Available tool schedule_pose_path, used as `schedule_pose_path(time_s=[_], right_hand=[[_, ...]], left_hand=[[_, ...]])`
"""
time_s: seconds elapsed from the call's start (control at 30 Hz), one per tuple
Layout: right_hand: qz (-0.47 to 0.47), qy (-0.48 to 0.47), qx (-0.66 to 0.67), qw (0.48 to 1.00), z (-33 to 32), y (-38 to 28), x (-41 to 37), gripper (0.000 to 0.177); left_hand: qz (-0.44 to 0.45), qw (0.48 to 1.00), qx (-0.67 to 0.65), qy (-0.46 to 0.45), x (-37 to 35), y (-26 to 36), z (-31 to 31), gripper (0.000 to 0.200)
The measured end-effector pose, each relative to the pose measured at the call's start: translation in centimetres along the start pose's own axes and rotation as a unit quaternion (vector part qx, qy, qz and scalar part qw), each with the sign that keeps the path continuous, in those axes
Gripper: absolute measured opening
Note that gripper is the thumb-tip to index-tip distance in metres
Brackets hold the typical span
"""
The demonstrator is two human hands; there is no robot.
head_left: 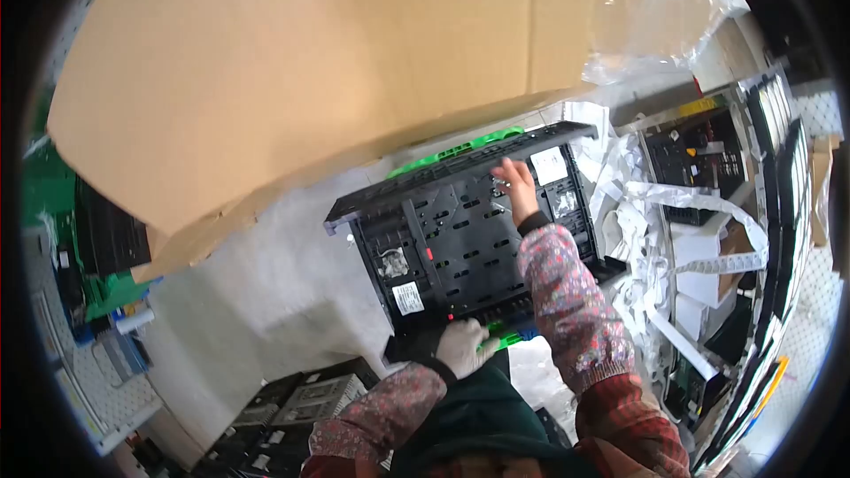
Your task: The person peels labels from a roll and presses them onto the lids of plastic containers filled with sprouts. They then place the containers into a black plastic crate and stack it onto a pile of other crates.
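A black plastic folding crate (469, 230) lies in front of me, with red bits inside, white labels, and a green handle piece (460, 152) on its far side. Its far wall (460, 168) stands tilted up. My left hand (462, 347), in a whitish glove, is closed over the near edge by another green handle piece (502, 339). Over the crate's inside, close to the far wall, is my right hand (518, 186), fingers stretched out and holding nothing I can see.
A large cardboard sheet (328, 53) spans the far side. White strips and plastic film (633, 239) are heaped at the right, beside a rack with black parts (699, 159). Stacked black crates (292, 403) stand near left; green and black crates (97, 239) are further left.
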State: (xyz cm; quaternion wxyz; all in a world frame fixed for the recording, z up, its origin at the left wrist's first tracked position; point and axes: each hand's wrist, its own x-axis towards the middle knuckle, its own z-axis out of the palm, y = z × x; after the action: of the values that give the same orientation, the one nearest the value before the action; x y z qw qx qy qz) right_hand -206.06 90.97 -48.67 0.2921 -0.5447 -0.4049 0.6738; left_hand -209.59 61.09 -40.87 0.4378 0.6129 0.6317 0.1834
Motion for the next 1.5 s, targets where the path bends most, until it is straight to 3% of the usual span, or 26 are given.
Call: schedule_pose_path(time_s=[0.03, 0.17, 0.2, 0.23, 0.3, 0.37, 0.4, 0.43, 0.5, 0.53, 0.63, 0.7, 0.77, 0.9, 0.97, 1.03, 1.07, 1.13, 1.23, 1.3, 1.37, 1.43, 1.47, 1.5], right_hand=[[-0.046, -0.007, -0.089, 0.995, 0.1, -0.6, 1.5, 0.027], [-0.125, -0.101, -0.098, 0.982, -1.8, -1.6, 3.5, 0.033], [-0.187, -0.045, -0.187, 0.963, -2.6, -1.2, 2.5, 0.038], [-0.187, 0.034, -0.379, 0.905, -4.4, -0.3, 1.6, 0.059], [-0.143, 0.106, -0.598, 0.782, -6.3, 2.3, -0.7, 0.092], [-0.047, 0.025, -0.676, 0.735, -9.1, 3.3, -1.4, 0.113], [-0.018, 0.031, -0.678, 0.734, -10.5, 3.6, -1.5, 0.118], [-0.052, 0.048, -0.674, 0.735, -11.3, 4.2, -1.4, 0.114], [-0.153, 0.028, -0.707, 0.69, -11.9, 4.4, -1.3, 0.105], [-0.182, 0.026, -0.706, 0.684, -11.8, 3.2, -1.9, 0.09], [-0.209, 0.022, -0.702, 0.68, -13.0, -1.1, -2.8, 0.08], [-0.129, 0.15, -0.66, 0.724, -18.4, -4.2, -1.2, 0.079], [-0.064, 0.201, -0.649, 0.731, -22.2, -7.8, -2.0, 0.082], [0.0, 0.207, -0.589, 0.781, -23.2, -5.3, 0.0, 0.087], [0.055, 0.199, -0.573, 0.793, -22.9, -5.5, -0.3, 0.093], [0.075, 0.163, -0.552, 0.815, -24.6, -4.9, -0.6, 0.097], [0.013, 0.159, -0.559, 0.813, -24.2, -5.0, -1.7, 0.097], [-0.078, 0.164, -0.575, 0.798, -22.8, -6.6, -5.1, 0.09], [-0.241, 0.225, -0.628, 0.705, -20.1, -5.3, -10.3, 0.072], [-0.259, 0.132, -0.574, 0.766, -14.7, -5.9, -14.8, 0.062], [-0.309, 0.025, -0.613, 0.727, -9.5, -3.6, -19.5, 0.054], [-0.341, -0.117, -0.634, 0.685, -7.3, -2.6, -23.2, 0.052], [-0.322, -0.125, -0.65, 0.677, -9.5, -2.1, -22.6, 0.048], [-0.199, -0.071, -0.734, 0.646, -12.8, -1.6, -21.2, 0.046]], left_hand=[[0.009, 0.999, -0.035, -0.003, -1.1, 0.7, 0.1, 0.037], [-0.015, 0.986, -0.129, -0.106, 0.3, -2.7, -2.4, 0.037], [0.08, 0.993, -0.003, -0.087, 1.5, -4.6, -3.0, 0.042], [0.093, 0.987, 0.129, -0.036, 2.3, -6.2, -3.3, 0.051], [0.061, 0.96, 0.269, -0.04, 5.2, -9.4, -4.0, 0.058], [0.052, 0.941, 0.319, -0.099, 6.0, -14.0, -2.6, 0.06], [0.085, 0.932, 0.333, -0.112, 6.0, -14.8, -3.2, 0.057], [0.127, 0.938, 0.32, -0.05, 6.6, -15.1, -3.2, 0.043], [0.094, 0.943, 0.303, -0.103, 7.8, -13.3, -4.0, 0.03], [0.133, 0.95, 0.282, -0.029, 8.2, -12.5, -4.6, 0.024], [0.12, 0.951, 0.28, -0.056, 3.7, -11.7, -8.3, 0.022], [0.115, 0.954, 0.275, -0.021, -2.6, -13.9, -12.8, 0.013], [0.13, 0.944, 0.303, -0.021, -3.5, -15.8, -13.9, 0.011], [0.13, 0.945, 0.3, -0.003, -5.1, -16.3, -12.5, 0.01], [0.115, 0.967, 0.229, -0.004, -4.7, -15.4, -13.2, 0.013], [0.118, 0.971, 0.192, 0.079, -4.7, -14.0, -13.3, 0.014], [0.096, 0.98, 0.13, 0.113, -4.8, -12.3, -13.6, 0.012], [0.084, 0.976, 0.14, 0.141, -5.4, -9.1, -14.2, 0.01], [0.121, 0.982, 0.088, 0.116, -4.9, -4.1, -12.2, 0.008], [0.208, 0.965, 0.153, 0.046, -4.4, 0.3, -10.4, 0.008], [0.237, 0.964, 0.105, 0.059, -4.3, 2.2, -7.7, 0.018], [0.233, 0.944, 0.235, 0.02, -3.1, 3.3, -11.3, 0.026], [0.091, 0.959, 0.261, -0.058, -2.7, 1.9, -13.0, 0.029], [0.121, 0.929, 0.342, -0.071, -5.2, -5.4, -12.7, 0.037]])
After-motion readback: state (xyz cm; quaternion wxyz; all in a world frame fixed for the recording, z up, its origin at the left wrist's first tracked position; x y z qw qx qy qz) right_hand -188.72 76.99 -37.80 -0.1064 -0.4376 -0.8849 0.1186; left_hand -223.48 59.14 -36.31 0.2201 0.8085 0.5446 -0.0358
